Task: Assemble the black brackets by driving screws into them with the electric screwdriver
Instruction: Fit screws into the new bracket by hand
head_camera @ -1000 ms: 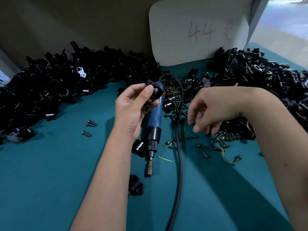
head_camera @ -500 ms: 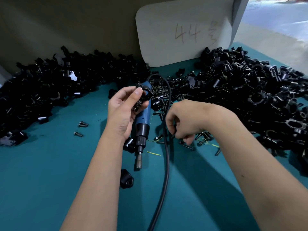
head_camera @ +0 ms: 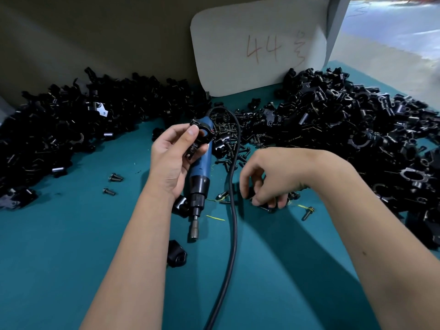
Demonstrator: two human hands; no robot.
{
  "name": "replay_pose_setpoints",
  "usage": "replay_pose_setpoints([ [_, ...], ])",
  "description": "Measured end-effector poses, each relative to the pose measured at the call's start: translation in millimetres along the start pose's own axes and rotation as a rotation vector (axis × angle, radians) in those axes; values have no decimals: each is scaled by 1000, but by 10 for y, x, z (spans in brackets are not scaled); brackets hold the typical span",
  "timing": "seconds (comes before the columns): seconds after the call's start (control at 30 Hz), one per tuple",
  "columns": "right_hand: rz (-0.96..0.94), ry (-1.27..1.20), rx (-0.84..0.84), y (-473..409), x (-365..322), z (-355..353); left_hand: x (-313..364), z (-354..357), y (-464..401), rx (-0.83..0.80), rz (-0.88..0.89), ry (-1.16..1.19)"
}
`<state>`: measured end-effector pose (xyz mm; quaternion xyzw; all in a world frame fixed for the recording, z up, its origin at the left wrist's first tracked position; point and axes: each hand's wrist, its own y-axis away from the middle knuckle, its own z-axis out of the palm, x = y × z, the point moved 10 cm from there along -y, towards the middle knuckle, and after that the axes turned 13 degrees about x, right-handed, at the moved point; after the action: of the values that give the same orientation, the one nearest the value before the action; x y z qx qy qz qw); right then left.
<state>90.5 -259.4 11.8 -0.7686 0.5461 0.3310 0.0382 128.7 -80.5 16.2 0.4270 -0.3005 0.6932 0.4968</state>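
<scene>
Teal table (head_camera: pixel 59 258) carries two big heaps of black brackets: left heap (head_camera: pixel 71 129) along the back wall, right heap (head_camera: pixel 357 139) spreading to the right edge. White board (head_camera: pixel 257 48) marked "44" leans upright between them. Electric screwdriver (head_camera: pixel 201 172) lies flat at centre, blue body, bit end toward the person, black cable (head_camera: pixel 234 222) running beside it. Left hand (head_camera: pixel 171 160) is raised above the tool, thumb and fingers clamped on one ring-shaped bracket (head_camera: pixel 202 136). Right hand (head_camera: pixel 269 179) is lowered to the table, fingers curled down among loose screws (head_camera: pixel 238 144) (whether one is pinched: cannot tell). Two stray screws (head_camera: pixel 112 184) lie left of the tool; single bracket (head_camera: pixel 176 254) near its tip.
</scene>
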Motion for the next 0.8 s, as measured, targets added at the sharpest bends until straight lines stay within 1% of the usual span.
replay_pose_setpoints([
  [0.13, 0, 18, 14, -56, -9, 57, -6, -11, 1, 13, -2, 0],
  [0.3, 18, 85, 73, -127, 21, 39, -11, -19, -13, 21, -8, 14],
  [0.4, 4, 85, 212, -199, 42, -107, -21, -25, -22, 31, -19, 37],
  [0.47, -27, -28, 304, -237, 56, -243, -32, -32, -23, 32, -23, 41],
  [0.6, -101, -330, 403, -312, 14, -444, -39, -32, -29, 34, -29, 46],
  [0.73, -221, -683, 603, -497, -235, -729, -31, -71, -43, 71, -25, 51],
  [0.8, -270, -739, 663, -622, -405, -776, -28, -115, -54, 95, -15, 35],
])
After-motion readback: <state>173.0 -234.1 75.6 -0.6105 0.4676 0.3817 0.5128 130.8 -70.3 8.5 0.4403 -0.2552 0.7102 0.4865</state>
